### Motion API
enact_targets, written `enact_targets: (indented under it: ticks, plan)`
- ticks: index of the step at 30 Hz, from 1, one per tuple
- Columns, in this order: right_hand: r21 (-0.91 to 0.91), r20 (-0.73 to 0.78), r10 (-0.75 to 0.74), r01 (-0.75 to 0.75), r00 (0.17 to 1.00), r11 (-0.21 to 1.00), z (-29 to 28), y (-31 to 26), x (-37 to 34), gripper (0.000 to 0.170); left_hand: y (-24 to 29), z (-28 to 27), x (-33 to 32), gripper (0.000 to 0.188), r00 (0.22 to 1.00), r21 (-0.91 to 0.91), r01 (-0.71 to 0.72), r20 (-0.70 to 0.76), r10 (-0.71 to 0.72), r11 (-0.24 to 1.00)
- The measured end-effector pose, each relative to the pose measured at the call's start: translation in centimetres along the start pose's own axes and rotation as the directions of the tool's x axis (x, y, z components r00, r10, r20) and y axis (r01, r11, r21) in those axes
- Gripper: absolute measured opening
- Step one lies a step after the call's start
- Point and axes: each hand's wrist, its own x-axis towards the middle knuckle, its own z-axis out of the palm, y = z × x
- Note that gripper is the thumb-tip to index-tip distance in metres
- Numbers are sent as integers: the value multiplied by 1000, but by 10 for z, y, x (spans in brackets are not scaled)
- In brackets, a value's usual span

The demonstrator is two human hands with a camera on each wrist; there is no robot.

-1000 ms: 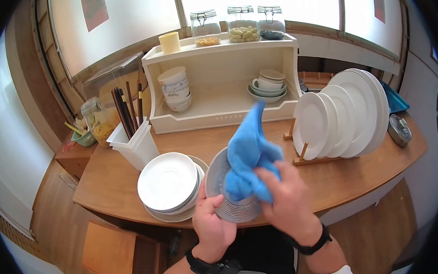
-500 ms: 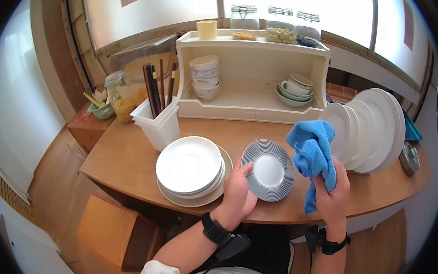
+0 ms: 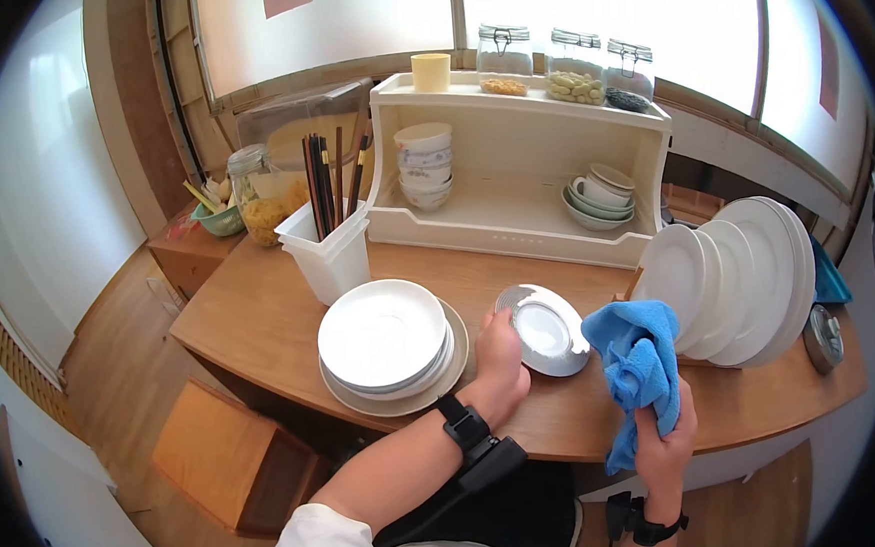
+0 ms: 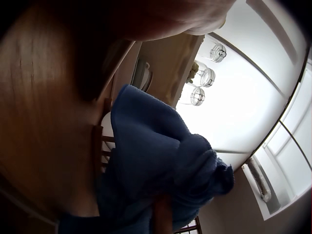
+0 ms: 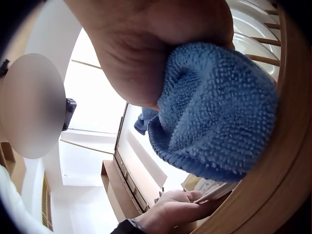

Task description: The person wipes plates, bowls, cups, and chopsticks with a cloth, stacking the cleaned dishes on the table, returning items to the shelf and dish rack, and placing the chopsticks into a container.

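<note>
My left hand (image 3: 501,365) grips a small saucer (image 3: 546,329) by its left edge, the thumb side uppermost. The saucer has a grey ringed rim and a shiny white centre, and it is tilted over the table. In the right wrist view the left hand (image 5: 170,209) shows side-on, with the saucer edge (image 5: 214,191) between thumb and fingers. My right hand (image 3: 667,425) holds a bunched blue towel (image 3: 635,357), which hangs beside the saucer, before the plate rack. The towel (image 4: 151,146) fills much of the left wrist view.
Left of the saucer, white plates (image 3: 381,332) are stacked on the wooden table (image 3: 437,263). A white chopstick holder (image 3: 332,260) stands behind them. Upright plates (image 3: 773,273) fill a rack at right. At the back is a cream shelf (image 3: 516,239) with bowls and jars.
The towel has come off the saucer and moved right with my right hand. My left hand has turned the saucer and shifted it away from my body. The head view has swung left.
</note>
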Motion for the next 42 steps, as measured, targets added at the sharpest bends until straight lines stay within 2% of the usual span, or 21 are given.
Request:
enact_targets:
  ticks: [1,3,6,8,11,12,14,16,19,26,28,29,31,32,34,35,36,37,39,40,42]
  plan:
    - [-5,9,0,0,1000,1000,-2,-2,-2,33,1,3,-2,39,1000,-8,1,-6,-1,1000]
    - [-3,-56,38,-39,998,999,-4,-7,-5,32,3,11,-4,48,949,401,-248,-83,304,882]
    - [-11,-45,47,-48,998,999,-12,1,-11,32,10,10,-7,55,935,616,-300,40,351,728]
    - [-6,-54,71,-71,996,997,-14,5,-17,31,5,2,2,56,922,647,-322,49,384,691]
    - [31,-35,107,-106,994,994,-13,3,-21,30,3,-4,6,59,856,824,-402,184,482,399]
    - [49,-17,116,-116,993,992,-14,1,-21,29,3,-6,8,59,856,827,-395,172,488,401]
    - [51,-5,105,-105,994,993,-14,4,-24,29,5,-9,11,58,857,902,-394,291,425,177]
    - [49,-6,80,-80,997,996,-14,6,-26,30,4,-7,12,55,859,919,-380,307,411,108]
    - [-47,-41,49,-51,998,998,-12,5,-26,27,4,-5,9,47,860,926,-358,378,343,-122]
    - [-33,-3,41,-41,999,999,-11,0,-26,28,19,2,-3,47,906,912,-309,368,208,-268]
    - [-52,0,27,-27,1000,998,-8,1,-26,29,17,4,-18,48,842,886,-361,444,308,-290]
    - [-7,-43,27,-27,999,1000,-6,2,-27,30,27,8,-35,49,828,855,-437,504,245,-279]
    - [46,-89,32,-28,996,999,-4,4,-27,31,37,-1,-71,45,589,635,-736,771,243,-234]
    - [77,-88,36,-29,995,997,-5,3,-27,31,56,2,-99,42,592,608,-787,791,151,-99]
    - [116,-109,23,-11,994,993,-5,11,-25,31,101,0,-144,37,490,521,-840,848,201,-150]
    - [202,-106,79,-56,991,978,-5,20,-30,34,123,-5,-155,35,485,535,-824,836,256,-185]
    - [289,-100,136,-102,986,952,-4,25,-33,38,148,-9,-155,31,408,485,-807,871,276,-337]
    - [301,-117,142,-101,983,948,1,20,-31,38,164,-20,-152,27,470,620,-722,765,440,-306]
    - [501,78,113,-137,991,855,22,-2,-22,38,195,-43,-128,24,455,694,-551,715,530,-463]
    - [517,61,124,-137,990,845,33,-10,-17,38,206,-57,-112,24,487,728,-523,682,546,-443]
    - [596,239,-28,-124,971,794,60,-22,-4,37,228,-68,-89,25,507,729,-503,684,525,-465]
